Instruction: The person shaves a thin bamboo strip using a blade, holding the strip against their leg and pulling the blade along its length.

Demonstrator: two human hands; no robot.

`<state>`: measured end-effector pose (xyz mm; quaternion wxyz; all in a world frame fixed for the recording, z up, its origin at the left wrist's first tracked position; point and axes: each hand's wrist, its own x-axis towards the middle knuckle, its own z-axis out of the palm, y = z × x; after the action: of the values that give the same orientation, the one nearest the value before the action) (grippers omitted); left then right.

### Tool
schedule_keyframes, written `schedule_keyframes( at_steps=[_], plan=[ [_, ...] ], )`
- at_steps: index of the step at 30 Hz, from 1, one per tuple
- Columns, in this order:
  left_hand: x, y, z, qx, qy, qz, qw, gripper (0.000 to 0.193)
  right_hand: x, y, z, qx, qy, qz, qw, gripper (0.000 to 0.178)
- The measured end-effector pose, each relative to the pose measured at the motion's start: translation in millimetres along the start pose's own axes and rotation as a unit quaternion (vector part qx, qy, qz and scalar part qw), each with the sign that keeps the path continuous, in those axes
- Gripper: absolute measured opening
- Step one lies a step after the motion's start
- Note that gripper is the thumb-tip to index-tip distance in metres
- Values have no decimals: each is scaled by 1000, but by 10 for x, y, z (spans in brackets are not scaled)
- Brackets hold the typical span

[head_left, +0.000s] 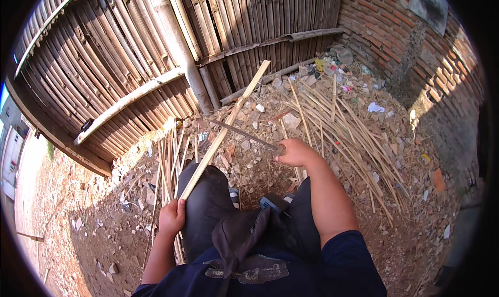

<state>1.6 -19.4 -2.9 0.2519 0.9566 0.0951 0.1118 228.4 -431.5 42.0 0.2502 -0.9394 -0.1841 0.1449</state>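
My left hand (171, 217) is closed around the near end of a long, pale bamboo strip (208, 160). The strip slants up and away to the right, passing over my left knee. In my right hand (297, 154) is the handle of a long knife (250, 136) with a narrow, dark blade. Its blade points left and crosses the strip around the middle; whether it cuts in or only touches cannot be made out. My fingers hide most of the handle.
Many thin bamboo strips (353, 141) lie fanned on the rubble at the right, and more strips (165, 167) lie beside my left leg. A bamboo fence (130, 52) stands ahead, and a brick wall (384, 16) rises at the right. Litter (338, 70) is scattered at their corner.
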Motion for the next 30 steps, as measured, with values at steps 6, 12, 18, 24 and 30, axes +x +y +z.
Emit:
schedule_keyframes(
  at_steps=[6, 12, 18, 24, 30],
  plan=[
    [-6, 30, 5, 22, 3, 1, 1000, 49, -79, -70, 27, -12, 32, 26, 999, 44],
    [-13, -13, 33, 30, 21, 17, 999, 46, -136, -391, -16, -69, -62, -10, 996, 48],
    [-5, 68, -10, 27, 17, 10, 999, 45, 33, 54, -77, 22, 3, 65, 998, 50],
    [-19, 8, 28, 13, 31, 19, 999, 46, -146, -403, 14, -48, -16, 2, 999, 43],
    [-16, -22, 37, 32, 17, -4, 999, 46, -101, -236, 28, -46, -27, -48, 997, 44]
  ],
)
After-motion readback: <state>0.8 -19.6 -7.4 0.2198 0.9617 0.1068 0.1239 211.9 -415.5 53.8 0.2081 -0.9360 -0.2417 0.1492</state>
